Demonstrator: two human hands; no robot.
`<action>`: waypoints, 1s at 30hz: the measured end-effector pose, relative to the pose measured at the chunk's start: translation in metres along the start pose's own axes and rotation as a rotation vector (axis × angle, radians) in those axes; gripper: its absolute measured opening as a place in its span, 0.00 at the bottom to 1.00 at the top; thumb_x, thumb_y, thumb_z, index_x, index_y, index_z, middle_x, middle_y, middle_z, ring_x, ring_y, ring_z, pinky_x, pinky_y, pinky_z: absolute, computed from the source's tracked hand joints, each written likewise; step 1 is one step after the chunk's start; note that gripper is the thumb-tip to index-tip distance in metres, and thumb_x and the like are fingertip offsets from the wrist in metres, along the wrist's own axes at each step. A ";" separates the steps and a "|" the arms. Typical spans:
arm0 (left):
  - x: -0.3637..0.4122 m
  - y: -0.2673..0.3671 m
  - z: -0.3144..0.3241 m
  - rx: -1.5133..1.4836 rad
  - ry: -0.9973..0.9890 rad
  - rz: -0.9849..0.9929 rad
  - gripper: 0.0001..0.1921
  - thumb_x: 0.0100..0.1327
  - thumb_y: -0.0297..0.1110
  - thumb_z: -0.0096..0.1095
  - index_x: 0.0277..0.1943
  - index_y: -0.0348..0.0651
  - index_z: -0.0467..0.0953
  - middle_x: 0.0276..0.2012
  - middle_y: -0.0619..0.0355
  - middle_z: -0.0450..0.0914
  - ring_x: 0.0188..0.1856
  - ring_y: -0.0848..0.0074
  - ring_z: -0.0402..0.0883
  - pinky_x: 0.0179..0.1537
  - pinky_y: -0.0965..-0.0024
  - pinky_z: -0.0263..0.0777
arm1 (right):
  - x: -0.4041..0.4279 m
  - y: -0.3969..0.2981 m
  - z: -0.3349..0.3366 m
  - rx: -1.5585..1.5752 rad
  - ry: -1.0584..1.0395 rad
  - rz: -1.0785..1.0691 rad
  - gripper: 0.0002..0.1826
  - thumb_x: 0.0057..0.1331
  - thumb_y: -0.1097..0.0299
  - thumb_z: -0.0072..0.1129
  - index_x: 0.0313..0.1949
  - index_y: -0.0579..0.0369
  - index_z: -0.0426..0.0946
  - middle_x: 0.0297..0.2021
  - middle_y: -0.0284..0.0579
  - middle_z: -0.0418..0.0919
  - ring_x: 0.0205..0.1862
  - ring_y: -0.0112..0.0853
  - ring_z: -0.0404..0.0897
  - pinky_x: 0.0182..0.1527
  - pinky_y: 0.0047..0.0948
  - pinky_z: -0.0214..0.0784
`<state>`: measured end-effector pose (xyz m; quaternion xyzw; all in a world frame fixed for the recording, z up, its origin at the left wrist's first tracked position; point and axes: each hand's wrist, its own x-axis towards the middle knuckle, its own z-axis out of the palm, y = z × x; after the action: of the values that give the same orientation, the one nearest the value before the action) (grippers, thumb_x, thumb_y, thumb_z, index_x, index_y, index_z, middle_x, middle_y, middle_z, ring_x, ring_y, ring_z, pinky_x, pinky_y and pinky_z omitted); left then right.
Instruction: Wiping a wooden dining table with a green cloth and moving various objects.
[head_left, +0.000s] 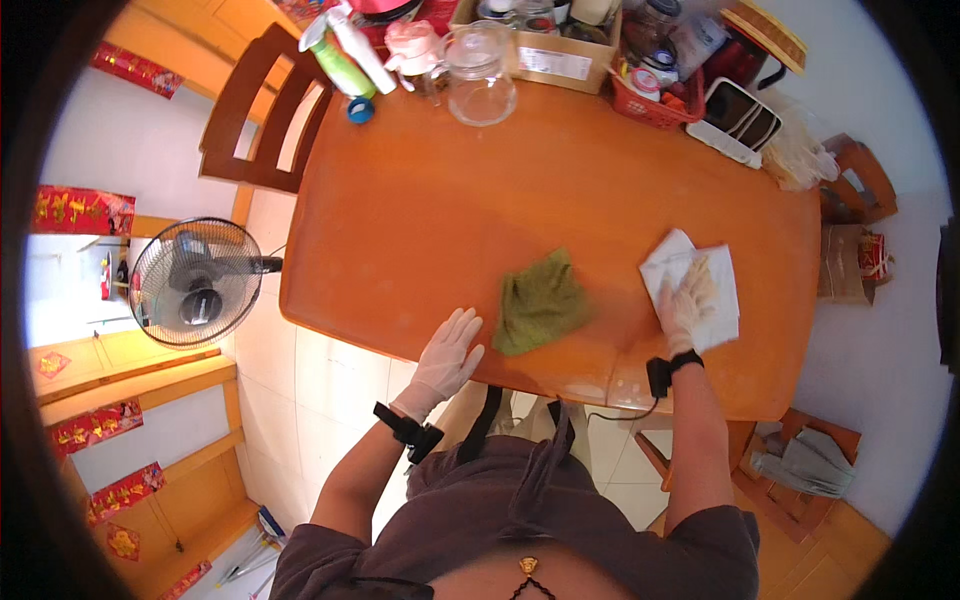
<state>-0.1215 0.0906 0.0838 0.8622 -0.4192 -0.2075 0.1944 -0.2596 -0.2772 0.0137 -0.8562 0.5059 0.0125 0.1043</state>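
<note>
My right hand (688, 300), in a thin whitish glove, presses flat on a folded white cloth or paper towel (720, 315) on the right part of the wooden table (420, 202). The fingers are blurred, and part of the cloth is hidden beneath them. Gloved as well, my left hand (450, 356) lies at the near table edge with its fingers extended and nothing in it. Between the two hands a crumpled olive-green cloth (541, 304) rests on the tabletop, touched by neither.
Along the far edge stand a glass jar (481, 82), a green bottle (337, 64), a cardboard box (562, 64) of jars and a red plastic basket (660, 105). A white tray-like device (735, 124) sits far right. Left of the table are a wooden chair (259, 112) and a fan (199, 285).
</note>
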 end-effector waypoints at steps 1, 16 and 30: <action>-0.010 -0.009 -0.002 0.016 -0.026 -0.032 0.23 0.64 0.40 0.46 0.59 0.36 0.61 0.61 0.46 0.59 0.64 0.56 0.54 0.64 0.58 0.49 | 0.008 -0.028 0.007 -0.031 -0.032 -0.003 0.45 0.61 0.42 0.42 0.68 0.41 0.28 0.69 0.41 0.34 0.69 0.47 0.36 0.59 0.68 0.30; -0.094 -0.097 -0.039 -0.001 0.273 -0.447 0.26 0.65 0.42 0.45 0.62 0.37 0.55 0.63 0.45 0.54 0.66 0.54 0.49 0.65 0.56 0.44 | -0.112 -0.379 0.072 0.035 -0.458 -1.158 0.46 0.57 0.45 0.50 0.67 0.25 0.31 0.69 0.34 0.33 0.70 0.44 0.35 0.61 0.65 0.20; -0.006 -0.094 -0.033 0.006 0.308 -0.250 0.27 0.63 0.40 0.49 0.62 0.38 0.55 0.63 0.42 0.53 0.66 0.52 0.49 0.65 0.56 0.45 | -0.079 -0.252 -0.007 0.550 -0.677 -0.915 0.37 0.59 0.56 0.53 0.66 0.46 0.49 0.65 0.49 0.50 0.67 0.45 0.46 0.66 0.37 0.41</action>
<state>-0.0477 0.1549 0.0650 0.9297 -0.2749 -0.0942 0.2264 -0.0795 -0.0926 0.0727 -0.8763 0.0121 0.1065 0.4697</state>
